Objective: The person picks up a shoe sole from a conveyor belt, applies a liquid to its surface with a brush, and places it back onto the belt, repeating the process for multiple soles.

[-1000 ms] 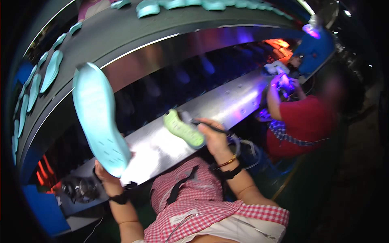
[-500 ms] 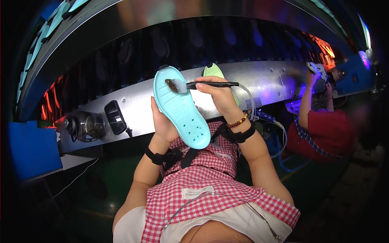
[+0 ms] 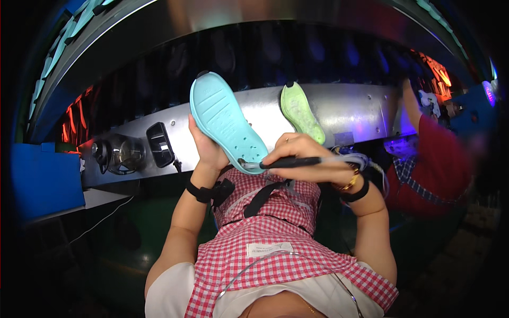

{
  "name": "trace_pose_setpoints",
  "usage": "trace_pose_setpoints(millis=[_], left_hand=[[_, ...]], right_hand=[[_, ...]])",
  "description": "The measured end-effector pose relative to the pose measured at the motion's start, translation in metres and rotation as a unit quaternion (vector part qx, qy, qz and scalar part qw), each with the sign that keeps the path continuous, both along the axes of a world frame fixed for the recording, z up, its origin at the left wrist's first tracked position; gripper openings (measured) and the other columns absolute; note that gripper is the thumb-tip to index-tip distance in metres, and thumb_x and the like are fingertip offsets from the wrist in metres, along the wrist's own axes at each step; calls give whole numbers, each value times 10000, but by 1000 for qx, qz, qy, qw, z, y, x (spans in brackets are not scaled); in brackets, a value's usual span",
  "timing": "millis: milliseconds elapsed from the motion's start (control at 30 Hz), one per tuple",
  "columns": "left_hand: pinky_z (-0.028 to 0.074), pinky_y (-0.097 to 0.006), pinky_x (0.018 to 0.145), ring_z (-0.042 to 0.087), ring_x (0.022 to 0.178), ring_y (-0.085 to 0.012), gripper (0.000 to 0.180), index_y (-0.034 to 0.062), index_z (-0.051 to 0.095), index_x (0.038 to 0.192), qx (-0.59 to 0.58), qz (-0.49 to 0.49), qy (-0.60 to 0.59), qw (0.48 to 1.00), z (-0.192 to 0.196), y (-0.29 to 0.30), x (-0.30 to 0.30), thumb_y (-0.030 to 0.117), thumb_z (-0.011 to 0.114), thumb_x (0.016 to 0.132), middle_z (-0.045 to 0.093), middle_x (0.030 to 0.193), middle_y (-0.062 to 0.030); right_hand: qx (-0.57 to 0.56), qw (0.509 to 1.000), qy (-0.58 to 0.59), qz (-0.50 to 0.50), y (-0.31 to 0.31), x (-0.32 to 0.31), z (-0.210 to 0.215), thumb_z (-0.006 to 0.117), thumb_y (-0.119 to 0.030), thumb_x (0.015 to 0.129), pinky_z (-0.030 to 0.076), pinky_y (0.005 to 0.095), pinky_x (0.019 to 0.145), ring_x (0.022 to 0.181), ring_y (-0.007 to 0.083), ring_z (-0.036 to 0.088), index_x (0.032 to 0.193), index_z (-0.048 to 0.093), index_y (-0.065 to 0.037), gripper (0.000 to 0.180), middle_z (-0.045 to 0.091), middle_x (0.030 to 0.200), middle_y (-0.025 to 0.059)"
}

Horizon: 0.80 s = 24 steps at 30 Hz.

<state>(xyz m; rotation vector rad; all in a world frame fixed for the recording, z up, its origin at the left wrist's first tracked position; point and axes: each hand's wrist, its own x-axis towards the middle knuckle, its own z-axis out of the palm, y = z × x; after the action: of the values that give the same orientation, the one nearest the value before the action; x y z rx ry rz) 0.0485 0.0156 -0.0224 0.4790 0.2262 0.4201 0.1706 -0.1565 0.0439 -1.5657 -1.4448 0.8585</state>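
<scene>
A light blue shoe sole point(image 3: 225, 117) is held up tilted, its holed end toward me. My left hand point(image 3: 208, 148) grips it along its left edge, fingers hidden beneath. In my right hand point(image 3: 305, 156) is a brush point(image 3: 297, 162) with a black handle and a thin clear hose at its back. Its bristles touch the sole's near end, beside the small holes. A smaller pale green sole point(image 3: 301, 110) lies on the metal ledge just beyond my right hand.
On the metal ledge point(image 3: 350, 108) at left stand a glass pot point(image 3: 126, 153) and a black tray point(image 3: 160, 144). A blue box point(image 3: 47, 180) is at far left. Behind the ledge runs a dark opening with glowing red heaters point(image 3: 76, 122). A person in red point(image 3: 442, 159) works at right.
My right hand has brought the brush from the sole's far end down to its near, holed end. The blue sole has shifted slightly left and away. The co-worker's arm has moved.
</scene>
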Motion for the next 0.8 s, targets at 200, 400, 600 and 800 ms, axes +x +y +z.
trace_pose_setpoints(millis=[200, 400, 600, 800], left_hand=[[428, -477, 845, 540, 957, -325, 733, 95, 373, 1257, -34, -108, -105, 988, 15, -30, 8, 642, 172, 812, 511, 1118, -166], [422, -416, 871, 515, 1008, -280, 719, 98, 381, 1251, -69, -17, -69, 995, 17, -28, 9, 637, 169, 824, 497, 1152, -127], [462, -439, 733, 551, 820, -317, 824, 53, 427, 1178, 4, 109, -108, 988, 19, -21, 7, 710, 167, 755, 537, 993, -192], [475, -450, 701, 567, 765, -329, 869, 40, 436, 1172, 80, 231, -73, 967, 44, -15, 8, 725, 110, 748, 561, 926, -203]], right_hand=[[127, 949, 221, -184, 30, 12, 12, 621, -6, 748, 465, 212, 667, 740, 100, 576, 908, 628, 27, 164, 627, 844, 67], [85, 972, 197, -92, 9, -3, 27, 672, -42, 694, 467, 230, 688, 764, 151, 591, 871, 653, -17, 180, 615, 819, 97], [143, 989, 39, -13, 6, -5, 20, 685, -11, 661, 451, 256, 702, 773, 129, 557, 870, 664, -43, 213, 632, 801, 71], [128, 986, 83, -68, 2, 1, 14, 687, 8, 657, 465, 255, 721, 799, 155, 577, 893, 654, -31, 241, 632, 858, 86]])
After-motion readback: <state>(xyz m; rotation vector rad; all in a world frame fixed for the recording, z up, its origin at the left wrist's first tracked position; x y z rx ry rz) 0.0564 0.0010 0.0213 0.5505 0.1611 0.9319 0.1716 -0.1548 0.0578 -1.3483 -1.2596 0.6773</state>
